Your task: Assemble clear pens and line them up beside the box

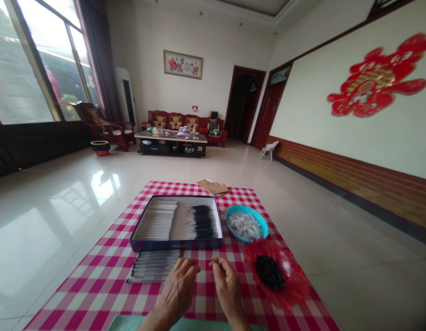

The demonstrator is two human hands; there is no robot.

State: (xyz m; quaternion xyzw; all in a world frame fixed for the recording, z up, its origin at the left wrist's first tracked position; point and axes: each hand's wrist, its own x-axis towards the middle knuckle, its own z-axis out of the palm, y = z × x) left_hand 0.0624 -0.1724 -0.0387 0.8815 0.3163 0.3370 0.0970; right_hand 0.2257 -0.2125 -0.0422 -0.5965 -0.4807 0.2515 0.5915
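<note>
My left hand [180,282] is over the checked cloth with its fingers curled and pressed together, just right of a row of clear pens with dark ends [152,265]. Facing it across a small gap is my right hand [227,286], its thumb and forefinger pinched. Whatever either hand holds is too small or hidden to make out. Beyond them sits a shallow dark-blue box [183,242], with white pen barrels [160,220] on its left side and black-and-clear pen refills [202,222] on its right.
Right of the box, a blue bowl [230,231] holds small clear pieces. A red scalloped bowl [295,281] with small black parts stands nearer my right hand. Brown cardboard [213,186] lies at the table's far edge. Green cloth [125,323] lies at the near edge.
</note>
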